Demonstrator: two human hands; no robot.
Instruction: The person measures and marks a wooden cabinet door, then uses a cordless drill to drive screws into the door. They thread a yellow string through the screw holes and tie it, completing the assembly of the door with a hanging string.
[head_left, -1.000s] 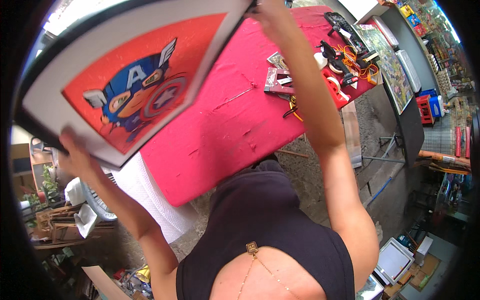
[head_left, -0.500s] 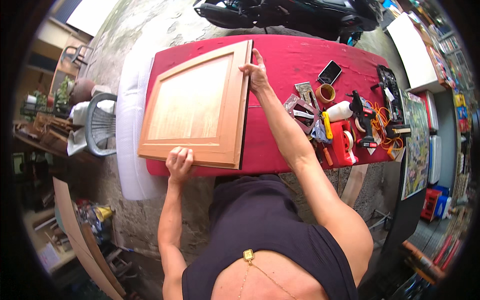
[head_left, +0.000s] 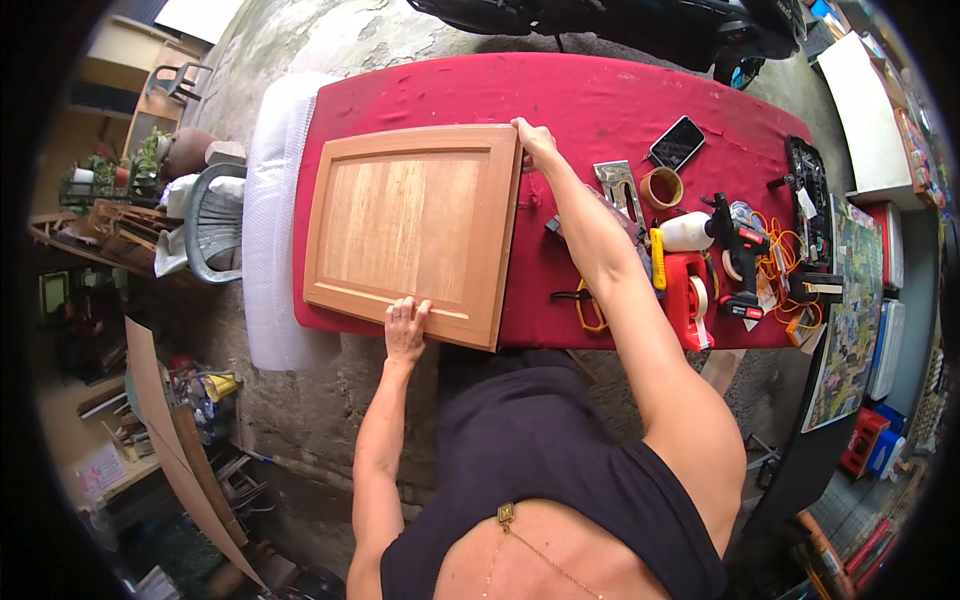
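Note:
A wooden cabinet door (head_left: 390, 230) with a raised frame lies face up, flat or nearly so, on the red-covered table (head_left: 570, 95). My left hand (head_left: 406, 335) grips its near edge, fingers over the top of the frame; the thumb is hidden. At the far right corner my right hand (head_left: 537, 148) is closed round the edge, with part of the fingers out of sight. Just right of the door, yellow-handled pliers or snips (head_left: 590, 305) rest on the cloth. My right forearm covers part of a metal tool lying beyond them.
Right of my arm are a red tape dispenser (head_left: 688, 300), a white spray bottle (head_left: 686, 232), a cordless drill (head_left: 742, 250), a tape roll (head_left: 661, 187) and a phone (head_left: 677, 143). Bubble wrap (head_left: 268, 220) hangs at the table's left end, beside a grey chair (head_left: 215, 225).
The door has come down flatter, its far edge lower and nearer me. My right hand has closed further round the corner. My left hand has shifted right along the near edge.

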